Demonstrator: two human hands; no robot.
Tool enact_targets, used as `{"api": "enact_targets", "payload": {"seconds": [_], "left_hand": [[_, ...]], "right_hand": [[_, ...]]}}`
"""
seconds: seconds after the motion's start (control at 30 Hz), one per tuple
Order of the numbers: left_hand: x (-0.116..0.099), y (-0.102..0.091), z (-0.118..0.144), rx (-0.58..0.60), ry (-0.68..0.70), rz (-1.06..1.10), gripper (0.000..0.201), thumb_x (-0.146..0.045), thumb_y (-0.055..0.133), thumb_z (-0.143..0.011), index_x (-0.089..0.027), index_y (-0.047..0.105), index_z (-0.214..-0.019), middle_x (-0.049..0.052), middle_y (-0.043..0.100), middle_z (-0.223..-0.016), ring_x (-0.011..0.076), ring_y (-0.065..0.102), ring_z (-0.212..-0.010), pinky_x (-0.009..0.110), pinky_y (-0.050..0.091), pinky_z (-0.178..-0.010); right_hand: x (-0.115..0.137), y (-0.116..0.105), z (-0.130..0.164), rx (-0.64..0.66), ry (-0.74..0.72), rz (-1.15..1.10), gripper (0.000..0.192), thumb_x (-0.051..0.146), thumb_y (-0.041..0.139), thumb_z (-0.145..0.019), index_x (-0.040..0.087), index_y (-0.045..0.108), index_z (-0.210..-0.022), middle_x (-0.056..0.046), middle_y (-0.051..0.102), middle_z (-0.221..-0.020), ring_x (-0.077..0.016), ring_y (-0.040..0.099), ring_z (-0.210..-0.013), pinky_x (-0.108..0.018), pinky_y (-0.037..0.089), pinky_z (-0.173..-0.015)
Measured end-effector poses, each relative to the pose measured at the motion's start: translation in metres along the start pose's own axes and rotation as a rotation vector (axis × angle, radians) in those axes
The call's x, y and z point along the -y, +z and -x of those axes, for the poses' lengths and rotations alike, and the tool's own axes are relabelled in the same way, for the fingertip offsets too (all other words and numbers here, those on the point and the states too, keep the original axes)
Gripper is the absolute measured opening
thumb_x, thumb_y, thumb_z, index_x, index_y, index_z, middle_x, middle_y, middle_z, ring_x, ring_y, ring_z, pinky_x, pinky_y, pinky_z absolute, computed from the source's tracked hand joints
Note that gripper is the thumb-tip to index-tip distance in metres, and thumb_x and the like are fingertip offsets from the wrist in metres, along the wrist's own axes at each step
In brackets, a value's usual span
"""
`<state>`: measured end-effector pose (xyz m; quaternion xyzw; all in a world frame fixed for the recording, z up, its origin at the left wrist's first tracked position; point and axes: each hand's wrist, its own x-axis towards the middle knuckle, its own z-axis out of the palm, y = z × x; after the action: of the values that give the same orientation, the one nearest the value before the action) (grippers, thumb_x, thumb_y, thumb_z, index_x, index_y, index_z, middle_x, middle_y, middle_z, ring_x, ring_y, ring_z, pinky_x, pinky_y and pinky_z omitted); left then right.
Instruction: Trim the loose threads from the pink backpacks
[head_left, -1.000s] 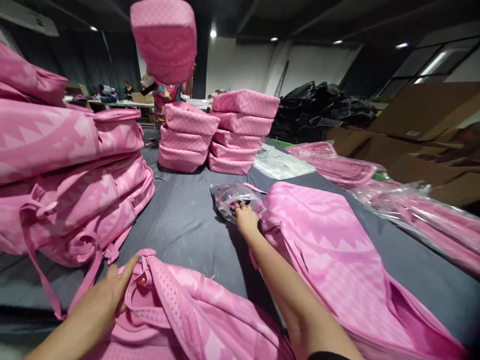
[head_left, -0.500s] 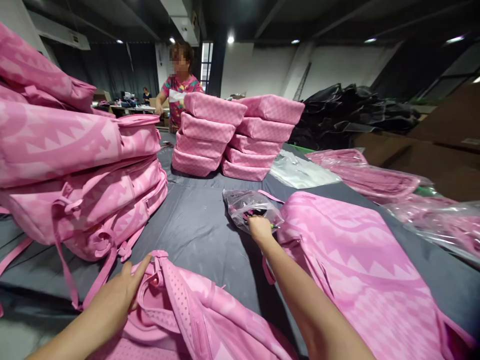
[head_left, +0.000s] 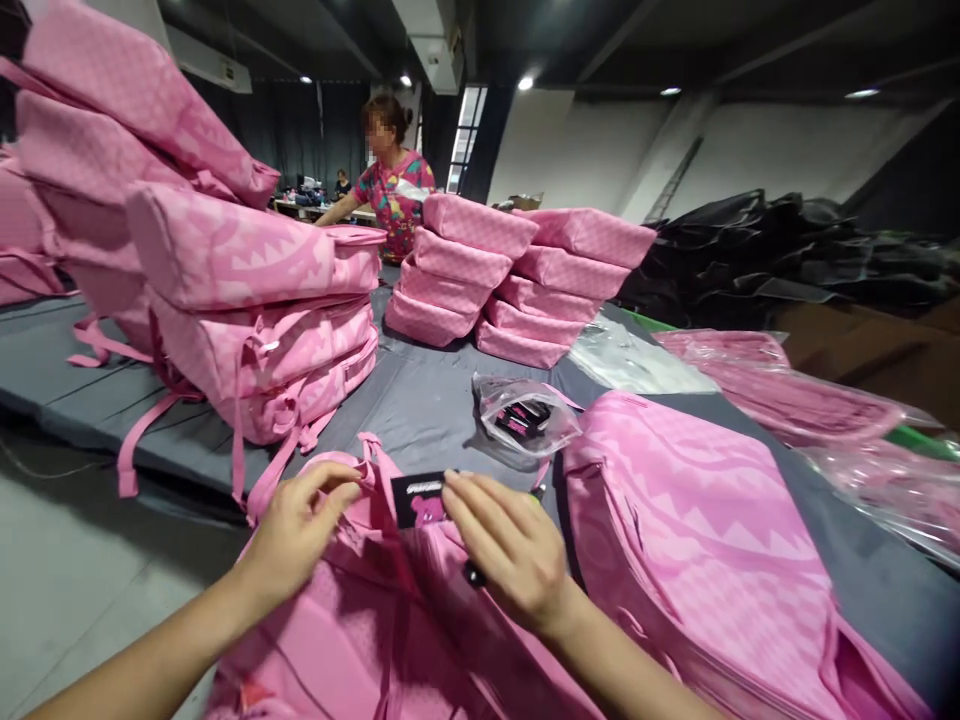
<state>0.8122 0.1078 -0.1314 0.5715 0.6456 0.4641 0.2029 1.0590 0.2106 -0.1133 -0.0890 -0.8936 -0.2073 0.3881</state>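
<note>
Tag (head_left: 420,497) in my right hand (head_left: 510,555), my left hand (head_left: 300,525) pinches the backpack (head_left: 390,620) top. Not yet attached; a bag of tags (head_left: 525,418) waits.

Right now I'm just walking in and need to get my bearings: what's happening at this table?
A person stands over a pink backpack at the near edge of the grey table. The right hand holds a small black tag by the bag's top; the left hand pinches the bag's top loop. A clear plastic bag of tags lies just beyond. Another person works behind stacked pink bags.
</note>
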Motion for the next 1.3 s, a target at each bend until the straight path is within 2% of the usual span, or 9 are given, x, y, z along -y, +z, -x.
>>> {"api": "enact_targets", "payload": {"seconds": [0.1, 0.17, 0.3, 0.47, 0.8, 0.93, 1.07, 1.2, 1.3], "left_hand": [[-0.018, 0.007, 0.016, 0.235, -0.098, 0.325, 0.038, -0.05, 0.053, -0.091, -0.014, 0.066, -0.088, 0.003, 0.065, -0.075, 0.0136, 0.06, -0.067, 0.023, 0.048, -0.061], [-0.019, 0.004, 0.023, 0.205, -0.11, 0.33, 0.031, -0.043, 0.059, -0.088, -0.013, 0.066, -0.084, 0.0, 0.062, -0.068, 0.0107, 0.054, -0.06, 0.021, 0.042, -0.056], [-0.012, -0.015, 0.04, -0.019, 0.049, -0.005, 0.019, -0.026, 0.056, -0.091, -0.016, 0.069, -0.081, -0.001, 0.065, -0.07, 0.0092, 0.054, -0.063, 0.021, 0.04, -0.062], [-0.008, -0.022, 0.058, -0.057, 0.278, -0.048, 0.015, -0.021, 0.057, -0.093, -0.019, 0.071, -0.088, 0.0, 0.072, -0.08, 0.0111, 0.065, -0.072, 0.022, 0.046, -0.069], [0.002, -0.033, 0.076, -0.283, 0.793, -0.49, 0.023, -0.011, 0.048, -0.091, -0.019, 0.066, -0.102, 0.004, 0.075, -0.091, 0.0163, 0.067, -0.086, 0.032, 0.047, -0.079], [0.007, -0.032, 0.075, -0.305, 0.656, -0.216, 0.033, -0.007, 0.052, -0.086, -0.021, 0.063, -0.113, 0.006, 0.074, -0.107, 0.0173, 0.067, -0.103, 0.035, 0.05, -0.091], [0.009, -0.024, 0.073, -0.13, 0.405, 0.184, 0.013, -0.011, 0.057, -0.089, -0.017, 0.068, -0.089, 0.003, 0.074, -0.085, 0.0118, 0.069, -0.08, 0.022, 0.053, -0.075], [0.022, -0.022, 0.077, -0.085, 0.118, -0.017, 0.026, -0.027, 0.059, -0.092, -0.015, 0.062, -0.07, -0.003, 0.061, -0.06, 0.0088, 0.055, -0.054, 0.02, 0.042, -0.054], [0.043, -0.023, 0.076, -0.17, 0.182, -0.302, 0.026, -0.03, 0.053, -0.096, -0.015, 0.064, -0.078, 0.001, 0.064, -0.071, 0.0129, 0.059, -0.067, 0.026, 0.048, -0.068]], "right_hand": [[0.031, -0.007, -0.015, -0.003, -0.125, -0.047, 0.031, 0.014, 0.043, -0.098, 0.014, 0.067, -0.116, -0.012, 0.073, -0.115, -0.0223, 0.067, -0.109, -0.032, 0.055, -0.08], [0.041, -0.004, -0.017, 0.015, -0.126, -0.106, 0.031, 0.013, 0.041, -0.098, 0.013, 0.066, -0.116, -0.013, 0.072, -0.117, -0.0237, 0.067, -0.11, -0.033, 0.056, -0.08], [0.051, -0.003, -0.018, -0.005, 0.275, -0.404, 0.027, 0.016, 0.054, -0.094, 0.016, 0.062, -0.12, -0.015, 0.073, -0.111, -0.0218, 0.071, -0.099, -0.033, 0.059, -0.08], [0.07, -0.005, -0.031, 0.181, 0.677, -0.831, 0.019, 0.023, 0.062, -0.089, 0.02, 0.064, -0.107, -0.005, 0.075, -0.091, -0.0151, 0.072, -0.071, -0.023, 0.059, -0.061], [0.1, -0.012, -0.043, 0.07, 0.066, -0.345, 0.029, 0.005, 0.044, -0.092, 0.015, 0.066, -0.108, -0.012, 0.07, -0.091, -0.0199, 0.066, -0.082, -0.03, 0.056, -0.069], [0.102, -0.012, -0.035, 0.002, 0.043, -0.412, 0.031, 0.005, 0.045, -0.091, 0.015, 0.063, -0.115, -0.012, 0.07, -0.091, -0.0206, 0.066, -0.086, -0.032, 0.056, -0.074], [0.104, -0.002, -0.034, 0.072, 0.366, -0.687, 0.025, 0.006, 0.048, -0.09, 0.02, 0.064, -0.104, -0.007, 0.072, -0.085, -0.0158, 0.069, -0.075, -0.025, 0.055, -0.065], [0.094, 0.017, -0.033, 0.3, 0.64, -0.825, 0.013, 0.022, 0.055, -0.089, 0.02, 0.068, -0.087, -0.002, 0.073, -0.074, -0.0142, 0.067, -0.059, -0.022, 0.051, -0.055], [0.08, 0.036, -0.026, 0.34, 0.827, -0.707, 0.019, 0.03, 0.054, -0.086, 0.019, 0.069, -0.08, 0.0, 0.069, -0.063, -0.0145, 0.061, -0.052, -0.023, 0.044, -0.05]]}}
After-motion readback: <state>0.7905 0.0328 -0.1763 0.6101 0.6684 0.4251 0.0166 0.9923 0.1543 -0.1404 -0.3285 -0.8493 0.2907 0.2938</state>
